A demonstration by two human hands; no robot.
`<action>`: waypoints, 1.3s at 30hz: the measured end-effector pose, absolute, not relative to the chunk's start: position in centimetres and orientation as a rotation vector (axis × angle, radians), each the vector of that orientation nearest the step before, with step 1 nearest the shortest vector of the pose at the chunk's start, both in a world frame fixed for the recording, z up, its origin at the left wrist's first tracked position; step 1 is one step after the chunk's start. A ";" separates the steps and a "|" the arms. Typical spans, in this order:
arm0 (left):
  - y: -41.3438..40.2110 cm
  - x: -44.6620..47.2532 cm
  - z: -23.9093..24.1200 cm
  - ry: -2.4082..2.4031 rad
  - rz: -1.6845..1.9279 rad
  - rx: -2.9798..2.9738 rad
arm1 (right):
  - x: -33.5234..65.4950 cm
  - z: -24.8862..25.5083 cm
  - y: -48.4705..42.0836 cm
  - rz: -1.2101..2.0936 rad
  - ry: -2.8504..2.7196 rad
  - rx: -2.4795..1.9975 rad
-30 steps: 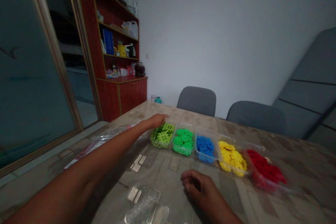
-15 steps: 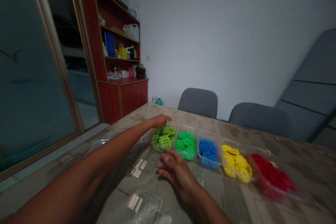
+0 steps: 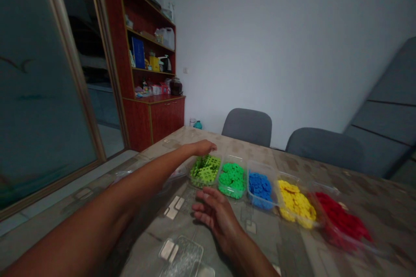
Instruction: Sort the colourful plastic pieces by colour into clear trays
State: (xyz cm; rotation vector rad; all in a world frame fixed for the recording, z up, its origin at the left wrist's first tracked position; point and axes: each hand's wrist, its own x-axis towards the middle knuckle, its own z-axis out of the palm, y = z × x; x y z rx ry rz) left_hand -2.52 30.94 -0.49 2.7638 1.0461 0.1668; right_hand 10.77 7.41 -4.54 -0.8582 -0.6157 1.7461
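My left hand (image 3: 204, 147) reaches across to the far rim of a clear plastic box (image 3: 198, 183) filled with lime-green flat building pieces (image 3: 208, 172). Its fingers point right and bend down; most are hidden, so I cannot tell whether they touch the rim. In front of this box, low over the table, my right hand (image 3: 218, 213) is open, fingers apart and holding nothing. Right of the lime box stands a clear box of green pieces (image 3: 232, 178), then one of blue pieces (image 3: 260, 187).
Farther right are boxes of yellow pieces (image 3: 296, 201) and red pieces (image 3: 342, 218). Clear plastic (image 3: 125, 175) lies left, partly behind my left forearm. Two grey chairs (image 3: 247, 126) stand beyond the patterned table (image 3: 185, 138). A red-brown cabinet (image 3: 156, 119) stands back left.
My left hand has slid slightly right along the far side of the lime-green box. My right hand has drawn back a little toward me, still open. The view has shifted slightly.
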 end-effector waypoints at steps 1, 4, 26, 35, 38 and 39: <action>30.8 -2.9 -0.4 1.046 0.172 2.761 | 11.0 -4.5 7.3 1.745 -0.618 -0.858; 30.5 -3.7 -0.2 1.049 0.182 2.751 | 11.5 -4.4 7.3 1.746 -0.616 -0.838; 27.6 -3.4 2.3 1.220 -0.043 2.456 | 11.8 -3.9 6.3 1.783 -0.599 -0.764; 15.7 -5.4 3.2 1.183 0.025 2.216 | 19.6 -4.2 1.2 1.738 -0.871 -1.049; 9.3 -5.2 1.5 1.053 0.103 2.018 | 23.7 -4.6 -0.8 1.698 -0.905 -1.208; 7.2 -5.0 0.9 0.996 0.147 1.922 | 24.9 -4.8 -1.5 1.672 -0.922 -1.265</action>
